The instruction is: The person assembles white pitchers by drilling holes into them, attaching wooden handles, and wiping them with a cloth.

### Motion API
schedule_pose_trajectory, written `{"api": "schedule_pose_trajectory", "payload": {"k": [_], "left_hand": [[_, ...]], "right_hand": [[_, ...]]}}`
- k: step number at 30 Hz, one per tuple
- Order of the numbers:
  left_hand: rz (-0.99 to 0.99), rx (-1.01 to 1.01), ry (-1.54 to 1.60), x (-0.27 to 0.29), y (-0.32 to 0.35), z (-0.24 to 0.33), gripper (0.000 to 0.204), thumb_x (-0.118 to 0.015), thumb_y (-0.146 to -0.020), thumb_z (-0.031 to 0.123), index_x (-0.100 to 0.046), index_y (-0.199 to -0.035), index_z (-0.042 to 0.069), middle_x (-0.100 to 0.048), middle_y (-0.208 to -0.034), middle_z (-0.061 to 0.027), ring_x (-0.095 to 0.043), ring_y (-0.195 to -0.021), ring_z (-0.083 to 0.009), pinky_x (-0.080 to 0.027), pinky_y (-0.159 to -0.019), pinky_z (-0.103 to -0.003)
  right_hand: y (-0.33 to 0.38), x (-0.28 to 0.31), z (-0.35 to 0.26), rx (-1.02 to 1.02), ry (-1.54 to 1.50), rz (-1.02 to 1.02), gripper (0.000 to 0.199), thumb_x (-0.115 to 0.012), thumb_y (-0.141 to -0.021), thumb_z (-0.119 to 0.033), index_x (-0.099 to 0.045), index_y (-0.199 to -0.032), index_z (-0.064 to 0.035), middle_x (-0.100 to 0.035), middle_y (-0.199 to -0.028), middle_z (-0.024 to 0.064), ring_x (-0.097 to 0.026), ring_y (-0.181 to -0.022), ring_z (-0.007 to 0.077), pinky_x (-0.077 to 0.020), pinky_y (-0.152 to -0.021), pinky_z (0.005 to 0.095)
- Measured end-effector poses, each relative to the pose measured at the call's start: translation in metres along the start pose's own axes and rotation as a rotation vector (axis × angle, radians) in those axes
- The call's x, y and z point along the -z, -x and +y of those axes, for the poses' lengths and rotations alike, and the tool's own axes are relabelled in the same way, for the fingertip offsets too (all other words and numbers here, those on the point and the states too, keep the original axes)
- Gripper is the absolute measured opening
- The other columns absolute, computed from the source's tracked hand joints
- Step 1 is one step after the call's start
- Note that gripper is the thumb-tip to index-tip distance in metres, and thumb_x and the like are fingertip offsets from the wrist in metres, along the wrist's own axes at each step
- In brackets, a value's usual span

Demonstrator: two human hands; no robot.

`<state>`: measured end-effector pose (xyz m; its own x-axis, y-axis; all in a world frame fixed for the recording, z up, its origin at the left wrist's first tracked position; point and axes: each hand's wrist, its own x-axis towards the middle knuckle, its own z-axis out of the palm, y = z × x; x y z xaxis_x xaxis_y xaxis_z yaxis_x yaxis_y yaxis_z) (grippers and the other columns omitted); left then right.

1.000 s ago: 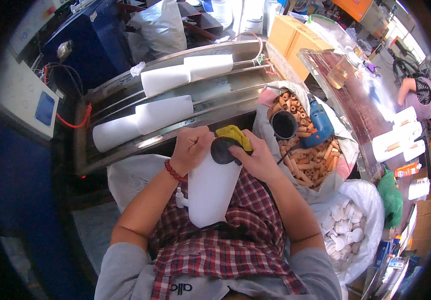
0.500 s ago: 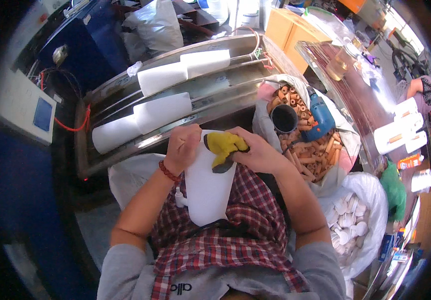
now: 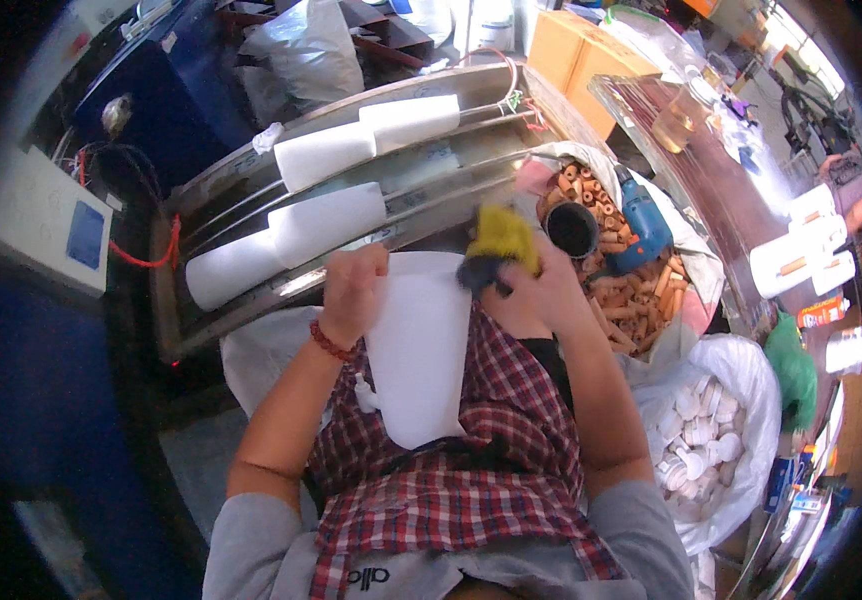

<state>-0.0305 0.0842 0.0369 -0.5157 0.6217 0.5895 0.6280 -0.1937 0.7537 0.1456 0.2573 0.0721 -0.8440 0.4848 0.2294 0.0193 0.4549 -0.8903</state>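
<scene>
A smooth white cylinder [image 3: 417,350] leans across my lap, its wide end away from me. My left hand [image 3: 354,290] is closed at the cylinder's far left edge; the fingertips are hidden against it. A yellow and dark grey cloth [image 3: 501,240], blurred by motion, is bunched in my right hand [image 3: 546,290], just off the cylinder's far right edge. Beside the cylinder's left side, over the plaid apron [image 3: 491,500], shows a small white nozzle-like fitting [image 3: 364,393].
Ahead lies a wooden-framed trough [image 3: 166,330] with white cylinders [image 3: 326,215] on metal rods. To the right, a sack [image 3: 696,265] holds brown tubes, a dark cup [image 3: 570,230] and a blue power drill [image 3: 645,225]. A white bag [image 3: 766,400] contains white pieces. A control box [image 3: 41,215] stands left.
My right hand has moved the cloth off the cylinder's face, up and to the right. My left hand has shifted slightly left and stays at the cylinder's edge.
</scene>
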Motion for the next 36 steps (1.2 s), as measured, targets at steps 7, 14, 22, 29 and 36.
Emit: {"api": "schedule_pose_trajectory", "payload": {"k": [7,14,22,29,36], "left_hand": [[-0.082,-0.049,0.089,-0.013,-0.002,-0.003,0.049,-0.042,-0.090,0.040,-0.042,-0.062,0.000,-0.034,-0.055,-0.0105,-0.035,-0.049,-0.0204,-0.030,-0.048,-0.032],[-0.034,0.057,-0.005,-0.003,0.003,-0.006,0.049,-0.044,-0.090,0.040,-0.041,-0.062,-0.001,-0.036,-0.056,-0.0116,-0.039,-0.048,-0.0217,-0.032,-0.048,-0.033],[-0.038,-0.120,-0.183,-0.012,0.003,-0.011,0.047,-0.040,-0.090,0.039,-0.041,-0.065,0.000,-0.039,-0.059,-0.0145,-0.044,-0.053,-0.0324,-0.033,-0.050,-0.037],[-0.075,0.000,-0.148,-0.005,0.009,-0.017,0.034,-0.038,-0.090,0.029,-0.041,-0.069,0.002,-0.042,-0.062,-0.0102,-0.044,-0.057,-0.0255,-0.034,-0.055,-0.034],[0.028,-0.019,-0.233,-0.007,0.006,-0.020,0.055,-0.034,-0.091,0.048,-0.037,-0.063,0.000,-0.033,-0.057,-0.0102,-0.036,-0.052,-0.0224,-0.027,-0.049,-0.034]], "right_hand": [[-0.006,-0.025,-0.020,0.317,0.317,-0.177,0.041,-0.066,-0.069,-0.002,-0.056,-0.108,-0.0022,-0.060,-0.105,0.0129,-0.055,-0.104,0.0275,-0.0394,-0.096,0.0319],[-0.015,-0.018,0.024,0.018,-0.025,-0.249,0.045,-0.069,-0.070,-0.004,-0.056,-0.113,-0.0030,-0.057,-0.116,0.0115,-0.049,-0.112,0.0291,-0.0351,-0.100,0.0356],[-0.026,-0.028,0.004,0.217,0.070,-0.342,0.049,-0.065,-0.073,0.000,-0.052,-0.121,-0.0033,-0.053,-0.122,0.0111,-0.049,-0.114,0.0240,-0.0385,-0.097,0.0315],[-0.016,-0.030,0.020,-0.064,-0.136,-0.272,0.047,-0.067,-0.075,-0.007,-0.052,-0.120,-0.0031,-0.057,-0.114,0.0113,-0.054,-0.105,0.0244,-0.0423,-0.091,0.0315],[-0.017,-0.040,0.032,0.335,0.139,-0.113,0.045,-0.063,-0.077,-0.004,-0.051,-0.120,-0.0031,-0.057,-0.114,0.0127,-0.057,-0.096,0.0286,-0.0454,-0.085,0.0337]]}}
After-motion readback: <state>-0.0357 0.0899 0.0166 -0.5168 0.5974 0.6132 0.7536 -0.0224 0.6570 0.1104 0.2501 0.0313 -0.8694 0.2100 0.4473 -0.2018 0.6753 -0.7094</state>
